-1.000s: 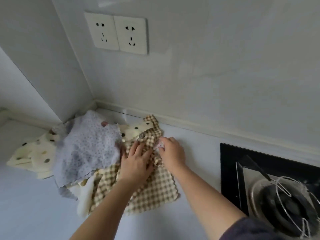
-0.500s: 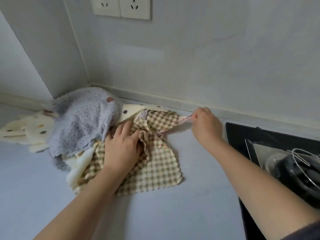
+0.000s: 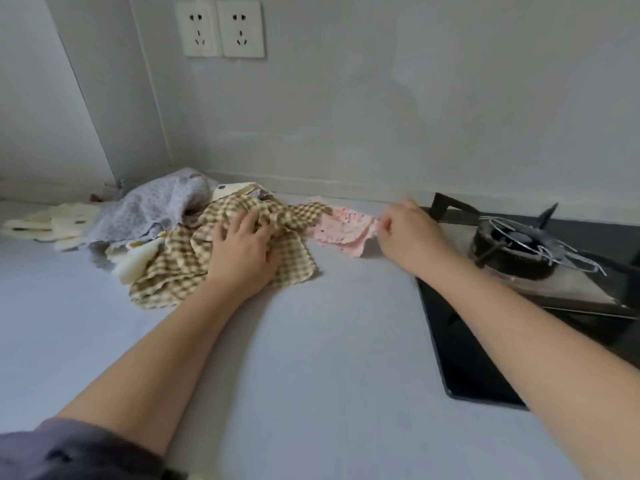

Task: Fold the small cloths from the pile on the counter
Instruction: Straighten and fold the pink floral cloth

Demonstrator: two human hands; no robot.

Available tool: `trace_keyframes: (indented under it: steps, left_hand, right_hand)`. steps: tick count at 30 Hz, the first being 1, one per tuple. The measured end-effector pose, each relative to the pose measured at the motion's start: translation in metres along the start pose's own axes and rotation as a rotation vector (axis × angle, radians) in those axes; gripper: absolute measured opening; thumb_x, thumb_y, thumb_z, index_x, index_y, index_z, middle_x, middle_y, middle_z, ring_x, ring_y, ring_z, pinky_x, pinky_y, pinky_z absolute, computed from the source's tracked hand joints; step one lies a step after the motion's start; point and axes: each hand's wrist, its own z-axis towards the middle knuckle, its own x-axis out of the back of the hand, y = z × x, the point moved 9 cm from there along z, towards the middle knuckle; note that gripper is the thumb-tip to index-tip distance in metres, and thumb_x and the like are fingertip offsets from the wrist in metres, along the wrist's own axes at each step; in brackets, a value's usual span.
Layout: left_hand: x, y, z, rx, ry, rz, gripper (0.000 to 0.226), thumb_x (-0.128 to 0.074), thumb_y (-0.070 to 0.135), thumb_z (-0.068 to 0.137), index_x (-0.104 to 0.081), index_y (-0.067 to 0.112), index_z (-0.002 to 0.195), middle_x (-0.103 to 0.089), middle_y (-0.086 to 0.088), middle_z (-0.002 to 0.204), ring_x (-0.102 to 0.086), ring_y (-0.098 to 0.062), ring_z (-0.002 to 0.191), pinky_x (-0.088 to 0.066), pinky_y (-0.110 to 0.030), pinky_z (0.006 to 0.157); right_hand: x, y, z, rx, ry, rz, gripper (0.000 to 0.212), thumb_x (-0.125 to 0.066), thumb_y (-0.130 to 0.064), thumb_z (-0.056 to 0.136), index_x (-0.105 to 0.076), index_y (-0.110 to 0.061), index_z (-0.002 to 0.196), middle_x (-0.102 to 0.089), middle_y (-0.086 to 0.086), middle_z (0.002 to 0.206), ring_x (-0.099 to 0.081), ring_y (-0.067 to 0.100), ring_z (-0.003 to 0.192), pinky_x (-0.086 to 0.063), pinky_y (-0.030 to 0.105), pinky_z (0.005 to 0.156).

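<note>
Pink cloth (image 3: 341, 227) farther out | right fingers (image 3: 386, 222) pinch it | left fingers (image 3: 246, 221) clutch checked cloth (image 3: 180, 258)

pink cloth (image 3: 341, 227): left end under checked cloth (image 3: 180, 268) | stove (image 3: 460, 355): cut off right
</note>
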Motion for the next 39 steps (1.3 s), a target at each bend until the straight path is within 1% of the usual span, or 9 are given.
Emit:
trace_keyframes:
  steps: [3,11,14,17,21,25,28,33,39]
  left_hand:
    - [-0.016,0.036,-0.017,-0.174,-0.171,-0.154,0.054,-0.028,0.057,0.091,-0.048,0.035,0.136,-0.040,0.009,0.148,-0.032,-0.016,0.138,-0.026,-0.045,0.111]
    - [-0.026,-0.030,-0.006,0.257,-0.146,-0.117,0.041,-0.035,0.039,0.096,-0.051,0.025,0.131,-0.051,-0.004,0.138,-0.043,-0.027,0.128,-0.033,-0.045,0.102]
    - [-0.001,-0.026,-0.006,0.262,0.050,-0.226,0.029,-0.045,0.037,0.093,-0.063,0.021,0.108,-0.059,-0.004,0.115,-0.050,-0.027,0.113,-0.033,-0.046,0.098]
    - [0.011,-0.004,-0.007,0.083,0.129,-0.248,0.027,-0.052,0.049,0.090,-0.065,0.029,0.103,-0.057,0.004,0.105,-0.049,-0.021,0.109,-0.030,-0.043,0.091]
    - [0.008,0.015,-0.008,-0.030,0.101,-0.357,0.009,-0.067,0.036,0.085,-0.069,0.030,0.090,-0.055,0.008,0.090,-0.052,-0.016,0.093,-0.029,-0.035,0.079]
    - [0.012,0.013,-0.008,-0.079,0.120,-0.512,0.005,-0.069,0.022,0.083,-0.070,0.019,0.087,-0.065,0.000,0.087,-0.060,-0.022,0.085,-0.047,-0.036,0.076]
    - [0.000,0.010,-0.011,-0.058,0.010,-0.347,0.024,-0.060,0.036,0.090,-0.067,0.021,0.107,-0.067,-0.003,0.105,-0.059,-0.024,0.100,-0.048,-0.038,0.085]
    - [-0.004,0.000,-0.023,0.108,-0.077,-0.258,0.047,-0.035,0.047,0.092,-0.055,0.022,0.127,-0.062,-0.009,0.124,-0.055,-0.030,0.114,-0.043,-0.042,0.096]
    - [0.027,0.030,-0.051,-0.064,-0.054,-0.798,0.025,-0.043,0.040,0.094,-0.063,0.033,0.082,-0.067,0.018,0.077,-0.061,-0.001,0.076,-0.044,-0.019,0.068]
  right_hand:
    - [-0.023,-0.021,-0.035,0.103,-0.061,0.116,0.012,-0.049,-0.013,0.091,-0.058,-0.012,0.082,-0.052,-0.001,0.097,-0.055,0.023,0.094,-0.048,0.040,0.085]
    - [-0.053,-0.062,-0.076,0.225,-0.436,0.307,0.015,-0.057,-0.020,0.078,-0.047,-0.015,0.068,-0.052,-0.008,0.066,-0.046,0.014,0.064,-0.043,0.035,0.063]
    - [-0.059,-0.068,-0.086,0.227,-0.600,0.464,0.030,-0.050,-0.023,0.083,-0.038,-0.016,0.056,-0.037,-0.003,0.057,-0.035,0.015,0.057,-0.031,0.033,0.059]
    - [-0.048,-0.047,-0.065,0.116,-0.362,0.444,0.053,-0.045,-0.040,0.094,-0.049,-0.011,0.050,-0.054,0.006,0.052,-0.055,0.024,0.057,-0.046,0.038,0.066]
    - [-0.031,-0.036,-0.053,0.119,-0.020,0.366,0.039,-0.053,-0.033,0.095,-0.045,-0.012,0.064,-0.049,0.001,0.064,-0.046,0.018,0.063,-0.041,0.038,0.063]
    - [-0.057,-0.054,-0.058,0.127,-0.285,0.171,0.027,-0.056,-0.047,0.088,-0.060,-0.029,0.108,-0.060,-0.009,0.102,-0.058,0.017,0.090,-0.048,0.035,0.080]
    - [-0.053,-0.058,-0.059,0.104,-0.202,-0.014,0.009,-0.047,-0.029,0.093,-0.055,-0.027,0.088,-0.061,-0.005,0.097,-0.059,0.023,0.088,-0.041,0.031,0.070]
    - [-0.059,-0.029,-0.060,-0.263,-0.267,0.616,0.018,-0.043,-0.021,0.096,-0.054,-0.018,0.083,-0.060,0.005,0.088,-0.056,0.024,0.084,-0.043,0.029,0.064]
    - [-0.063,-0.046,-0.071,-0.121,-0.269,0.802,0.013,-0.048,-0.022,0.090,-0.048,-0.017,0.078,-0.050,0.002,0.075,-0.049,0.016,0.073,-0.041,0.034,0.069]
